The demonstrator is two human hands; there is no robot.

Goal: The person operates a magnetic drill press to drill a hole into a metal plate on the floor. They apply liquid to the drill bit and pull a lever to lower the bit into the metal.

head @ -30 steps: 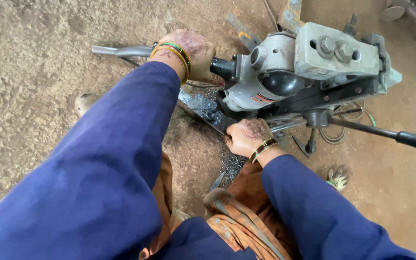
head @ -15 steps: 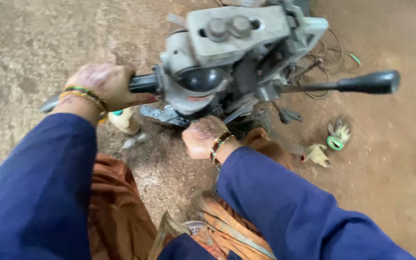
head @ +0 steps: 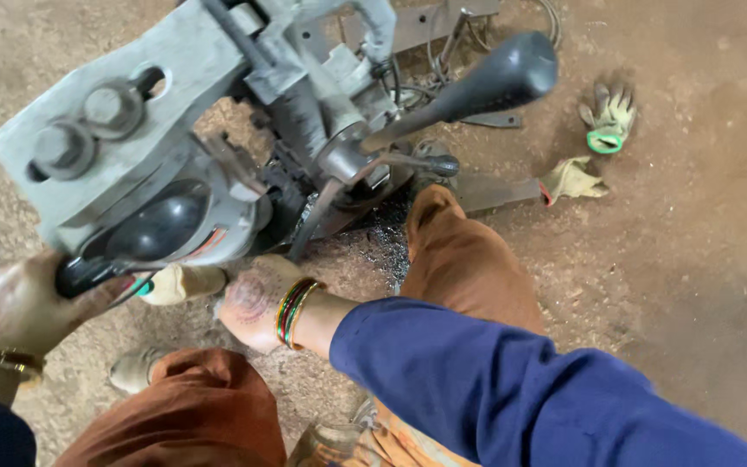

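A: State the near-field condition.

B: The left hand [head: 12, 310] is closed around a black side handle [head: 79, 275] at the near left of the grey drilling machine [head: 144, 147]. The right hand [head: 255, 302] rests at the near base of the machine, fingers curled against it; whether it grips anything cannot be determined. A pale glove [head: 181, 282] lies between the two hands.

A: Where does the machine lie relative to the hands?

B: Directly beyond both, leaning toward the near left. Its long axis runs from near left to far right. The left hand is on it at the handle; the right hand touches its underside.

A: And the feed lever?

B: The black feed lever [head: 469, 91] projects to the far right, well apart from both hands. The right hand is the nearer of the two.

A: Remaining items?

B: Dark metal shavings [head: 386, 242] lie on the dirt floor [head: 693, 259] beside the knee in brown trousers [head: 464, 259]. Farther right lie a green-cuffed glove [head: 609, 114] and another pale glove [head: 571, 180].
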